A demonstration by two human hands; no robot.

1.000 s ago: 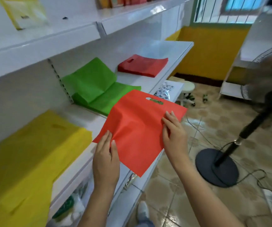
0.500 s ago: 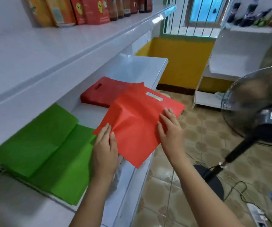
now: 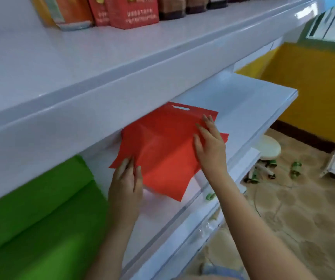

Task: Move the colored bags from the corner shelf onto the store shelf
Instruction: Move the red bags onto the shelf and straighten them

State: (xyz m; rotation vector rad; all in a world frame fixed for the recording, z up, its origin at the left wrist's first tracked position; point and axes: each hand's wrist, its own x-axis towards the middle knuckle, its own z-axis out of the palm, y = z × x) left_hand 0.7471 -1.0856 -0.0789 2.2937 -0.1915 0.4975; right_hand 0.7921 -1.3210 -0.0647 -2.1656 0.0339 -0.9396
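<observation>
So the red bag (image 3: 162,150) is held flat over the white shelf (image 3: 249,110), handle cutout pointing away toward the back, far end tucked under the board above (image 3: 94,63). Its long axis runs from the near corner hanging over the shelf's front lip up to that handle end, skewed a bit so it sits like a diamond. Left hand (image 3: 125,184) pinches the near-left corner, thumb on top and fingers under. Right hand (image 3: 210,146) holds the right edge, fingers spread across the top, though whether the thumb wraps underneath I can't tell. A sliver of another red bag (image 3: 224,136) peeks out beneath, just past the right hand, lying on the shelf. On the same shelf to the left there's a stack of green bags (image 3: 41,219), one folded up against the back wall. The upper board carries a row of pouches (image 3: 132,11) and darker packs, upright, tops cut off by the frame.
</observation>
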